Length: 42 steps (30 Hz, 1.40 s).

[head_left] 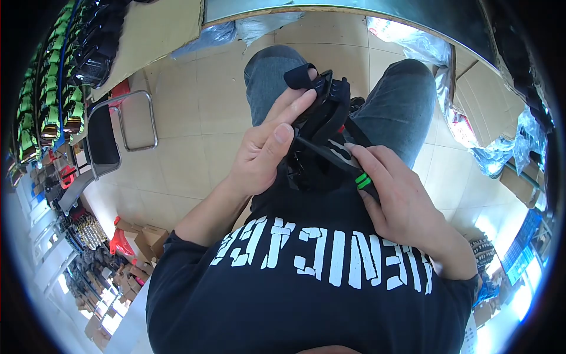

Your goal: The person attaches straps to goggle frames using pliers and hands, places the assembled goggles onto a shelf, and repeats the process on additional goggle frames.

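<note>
A black, curved piece of gear with straps (330, 112) rests over my lap, between my knees. My left hand (265, 144) grips its near left side, fingers stretched along it and the thumb on top. A dark strap loop (299, 76) curls around a fingertip of that hand. My right hand (401, 192) is closed around a dark piece with two bright green bands (363, 180). Its grey-white front part (340, 149) lies against the black gear, and I cannot tell what kind of thing it is. My palm hides the rest of it.
A metal-topped table edge (348, 10) runs across the front. At left stands a chair with a metal frame (150, 121), below stacked green and black items (59, 76). Cardboard boxes (150, 239) sit at lower left. Plastic bags and cardboard (483, 106) are at right.
</note>
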Each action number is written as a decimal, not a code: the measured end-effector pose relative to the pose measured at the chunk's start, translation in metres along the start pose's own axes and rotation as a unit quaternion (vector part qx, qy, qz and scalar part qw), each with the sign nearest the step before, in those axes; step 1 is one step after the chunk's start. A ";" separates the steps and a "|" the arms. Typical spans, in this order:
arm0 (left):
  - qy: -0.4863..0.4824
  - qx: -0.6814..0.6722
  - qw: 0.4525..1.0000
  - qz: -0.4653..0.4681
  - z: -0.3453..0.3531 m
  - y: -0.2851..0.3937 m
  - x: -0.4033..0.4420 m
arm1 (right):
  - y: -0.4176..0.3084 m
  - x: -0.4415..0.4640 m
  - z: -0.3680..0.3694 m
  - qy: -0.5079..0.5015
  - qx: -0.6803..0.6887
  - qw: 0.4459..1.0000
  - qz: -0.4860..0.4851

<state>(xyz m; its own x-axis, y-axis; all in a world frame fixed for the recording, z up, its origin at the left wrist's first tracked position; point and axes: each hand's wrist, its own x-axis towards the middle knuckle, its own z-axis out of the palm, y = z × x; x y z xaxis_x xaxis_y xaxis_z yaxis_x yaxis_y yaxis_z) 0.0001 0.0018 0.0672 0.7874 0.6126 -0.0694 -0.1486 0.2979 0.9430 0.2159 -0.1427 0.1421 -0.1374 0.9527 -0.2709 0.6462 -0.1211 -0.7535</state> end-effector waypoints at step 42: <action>0.061 -0.627 0.749 -0.206 -0.001 0.045 0.023 | 0.016 0.006 -0.045 0.020 0.241 0.970 0.006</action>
<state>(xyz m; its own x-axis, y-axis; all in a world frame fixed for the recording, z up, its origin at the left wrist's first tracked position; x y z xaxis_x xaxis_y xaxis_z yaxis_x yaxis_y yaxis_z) 0.0108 0.0307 0.1079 0.8720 0.3189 -0.3714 -0.4132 0.8863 -0.2091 0.2594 -0.1264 0.1551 -0.0970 0.9594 -0.2649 0.2204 -0.2388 -0.9457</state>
